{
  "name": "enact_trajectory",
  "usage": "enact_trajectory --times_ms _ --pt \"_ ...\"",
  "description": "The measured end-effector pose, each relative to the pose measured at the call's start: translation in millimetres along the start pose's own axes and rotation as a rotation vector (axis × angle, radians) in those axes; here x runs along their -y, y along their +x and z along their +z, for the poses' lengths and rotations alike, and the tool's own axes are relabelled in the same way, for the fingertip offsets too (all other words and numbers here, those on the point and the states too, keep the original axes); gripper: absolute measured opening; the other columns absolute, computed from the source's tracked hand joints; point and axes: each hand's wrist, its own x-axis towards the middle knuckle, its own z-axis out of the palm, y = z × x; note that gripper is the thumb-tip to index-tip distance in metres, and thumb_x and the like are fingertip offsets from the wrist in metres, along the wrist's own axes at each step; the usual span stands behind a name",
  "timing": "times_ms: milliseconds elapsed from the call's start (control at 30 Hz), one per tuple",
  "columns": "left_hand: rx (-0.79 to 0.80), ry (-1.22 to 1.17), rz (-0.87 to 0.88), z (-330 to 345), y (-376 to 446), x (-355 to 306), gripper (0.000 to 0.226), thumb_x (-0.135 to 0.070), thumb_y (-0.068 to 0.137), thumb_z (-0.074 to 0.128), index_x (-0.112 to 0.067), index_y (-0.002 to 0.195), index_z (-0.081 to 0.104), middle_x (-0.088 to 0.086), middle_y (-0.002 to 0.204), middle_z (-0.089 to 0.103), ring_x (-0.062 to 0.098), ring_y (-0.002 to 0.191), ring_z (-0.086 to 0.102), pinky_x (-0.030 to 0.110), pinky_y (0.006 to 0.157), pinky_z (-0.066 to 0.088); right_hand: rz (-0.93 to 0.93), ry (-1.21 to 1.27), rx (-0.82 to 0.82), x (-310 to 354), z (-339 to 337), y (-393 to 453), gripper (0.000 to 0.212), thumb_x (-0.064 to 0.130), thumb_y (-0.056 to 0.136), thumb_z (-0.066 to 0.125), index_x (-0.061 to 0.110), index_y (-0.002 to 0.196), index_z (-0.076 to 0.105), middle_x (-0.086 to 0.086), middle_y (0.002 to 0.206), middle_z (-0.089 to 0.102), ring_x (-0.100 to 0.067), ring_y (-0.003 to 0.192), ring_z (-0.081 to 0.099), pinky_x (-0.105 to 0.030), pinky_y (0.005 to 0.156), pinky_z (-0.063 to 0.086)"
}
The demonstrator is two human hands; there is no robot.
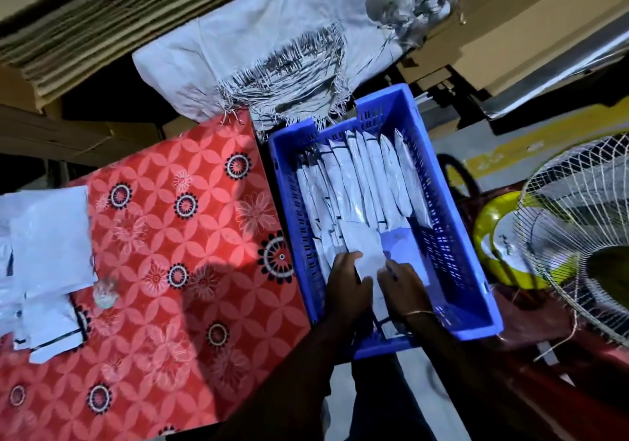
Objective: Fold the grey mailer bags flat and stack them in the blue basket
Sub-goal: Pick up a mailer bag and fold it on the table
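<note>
We see a folded grey mailer bag point(362, 248) held inside the blue basket point(476, 291), at its near end. The bag is pale grey, smooth and slightly glossy, folded to a flat rectangle. The left hand point(347, 280) grips its left edge with fingers curled over the top; the right hand point(403, 282) pinches its right edge with fingers curled. A thin bangle point(420, 313) circles the right wrist.

Beyond the held bag, a row of folded bags point(360, 182) stands on edge across the basket floor, packed side by side and running toward the far end. They share the same smooth plastic film surface.

The basket is a rectangular crate of rigid blue plastic with slotted walls and a solid rim. It sits just right of a table covered by a red cloth point(163, 236) printed with a petal lattice and black-and-white ring flowers.

On the cloth's left edge lies a loose pile of unfolded bags point(51, 246), flat and overlapping.

Far of the basket, a woven white sack point(272, 49) shows frayed strands along its torn edge. Corrugated cardboard sheets point(85, 22) are stacked at the far left. At right stands a wire fan guard point(578, 236) beside a yellow-green helmet-like object point(493, 233).
</note>
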Motion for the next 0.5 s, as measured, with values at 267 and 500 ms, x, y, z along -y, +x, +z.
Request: enact_trajectory --times_ms 267,500 --pt "0.237 0.049 -0.050 3 20 -8 0.036 -0.025 0.097 0.060 0.002 0.120 0.064 0.019 0.123 0.058 0.026 0.115 0.054 0.029 0.091 0.036 0.065 -0.032 0.176 -8 11 28 0.050 0.022 0.104 0.046 0.012 0.152 0.040 -0.019 0.153 0.040 -0.037 0.137 0.043 -0.039 0.113 0.032" --pt "0.148 -0.056 -0.095 7 46 -13 0.046 -0.021 0.101 0.060 -0.012 0.146 0.055 0.019 0.129 0.053 0.020 0.114 0.062 0.005 0.081 0.034 0.100 -0.004 0.111 -3 10 42 0.068 0.042 0.091 0.029 0.016 0.153 0.037 -0.015 0.152 0.040 -0.036 0.134 0.042 -0.042 0.111 0.033"
